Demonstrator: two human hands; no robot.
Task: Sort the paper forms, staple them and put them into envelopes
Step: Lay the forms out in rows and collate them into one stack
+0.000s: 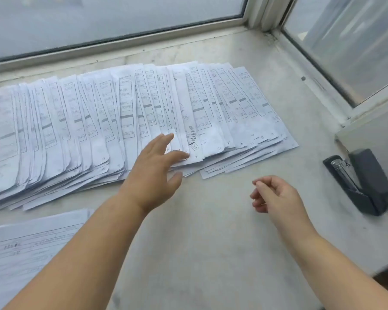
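A long fan of overlapping printed paper forms lies spread across the pale sill, from the left edge to right of centre. My left hand reaches over the near edge of the fan, its fingers straight and spread, fingertips touching the bottom corners of forms near the middle. My right hand hovers above the bare sill to the right, fingers loosely curled, holding nothing. A dark grey stapler lies at the right, apart from both hands. No envelopes are in view.
A second stack of forms lies at the near left. Window frames border the sill at the back and right. Bare sill surface spreads between my arms. The sill's right edge drops off near the stapler.
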